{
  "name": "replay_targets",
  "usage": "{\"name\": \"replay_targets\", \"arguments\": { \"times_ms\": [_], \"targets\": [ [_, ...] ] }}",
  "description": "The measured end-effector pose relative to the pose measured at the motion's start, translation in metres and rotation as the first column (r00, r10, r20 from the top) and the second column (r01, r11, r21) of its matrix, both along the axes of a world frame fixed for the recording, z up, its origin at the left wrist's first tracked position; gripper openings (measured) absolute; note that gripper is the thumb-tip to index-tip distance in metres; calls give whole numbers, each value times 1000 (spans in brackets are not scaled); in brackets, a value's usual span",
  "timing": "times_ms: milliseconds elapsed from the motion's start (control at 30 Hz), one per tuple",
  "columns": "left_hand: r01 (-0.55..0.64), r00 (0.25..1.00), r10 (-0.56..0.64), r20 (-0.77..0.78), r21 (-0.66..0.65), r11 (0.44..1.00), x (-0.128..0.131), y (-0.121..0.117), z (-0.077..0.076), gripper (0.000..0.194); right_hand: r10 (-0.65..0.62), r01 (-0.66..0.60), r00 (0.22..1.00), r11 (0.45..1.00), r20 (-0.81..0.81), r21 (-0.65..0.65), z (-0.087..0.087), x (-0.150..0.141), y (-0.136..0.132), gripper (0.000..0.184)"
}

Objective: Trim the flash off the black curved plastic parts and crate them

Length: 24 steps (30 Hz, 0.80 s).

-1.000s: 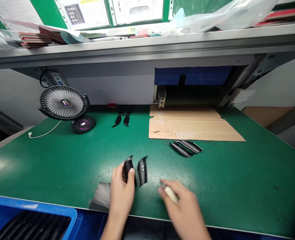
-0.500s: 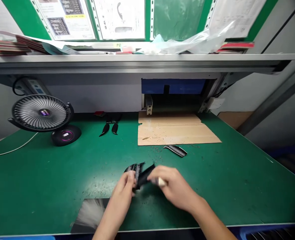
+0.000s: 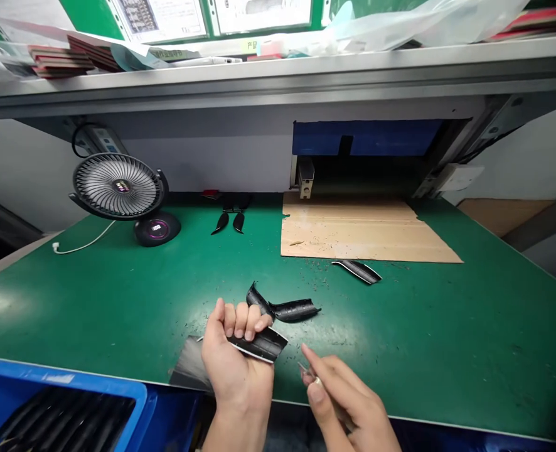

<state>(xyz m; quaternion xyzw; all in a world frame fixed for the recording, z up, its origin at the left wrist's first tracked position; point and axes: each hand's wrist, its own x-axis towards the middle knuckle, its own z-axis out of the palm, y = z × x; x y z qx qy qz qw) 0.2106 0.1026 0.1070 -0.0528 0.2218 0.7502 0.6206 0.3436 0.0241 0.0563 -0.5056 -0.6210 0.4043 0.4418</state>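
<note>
My left hand [image 3: 238, 351] is turned palm up, its fingers curled round a curved black plastic piece [image 3: 263, 344] with a pale edge. To the right, my right hand [image 3: 344, 395] pinches a small tool [image 3: 307, 373] with a thin metal tip and a pale end; most of it is hidden in the fingers. The tip is apart from the black piece. Just beyond my left hand, two more curved black pieces [image 3: 297, 310] lie touching on the green table. Another black piece [image 3: 359, 271] rests by the cardboard's front edge.
A sheet of cardboard [image 3: 353, 229] lies at the back under an opening. A round fan [image 3: 118, 187] stands back left, near several small black parts [image 3: 228, 221]. At lower left, a blue crate [image 3: 139, 402] holds several black pieces. Dark shavings dot the green table [image 3: 428, 339].
My left hand has turned palm up with one black piece. Two pieces now lie on the table beyond it. My right hand has drawn back towards me. The view has shifted left and down.
</note>
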Motion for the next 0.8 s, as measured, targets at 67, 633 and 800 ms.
{"name": "replay_targets", "arguments": {
  "times_ms": [67,633,800],
  "targets": [
    [-57,998,58,-29,31,998,1,-4,2,44,62,-61,998,997,15,-51,3,-5,3,40],
    [-88,968,119,-221,148,985,7,-21,6,46,101,-85,987,988,126,-125,20,-10,16,33],
    [-86,962,124,-241,164,983,7,-23,8,45,98,-80,950,994,297,-73,21,-10,15,36]
  ]
}}
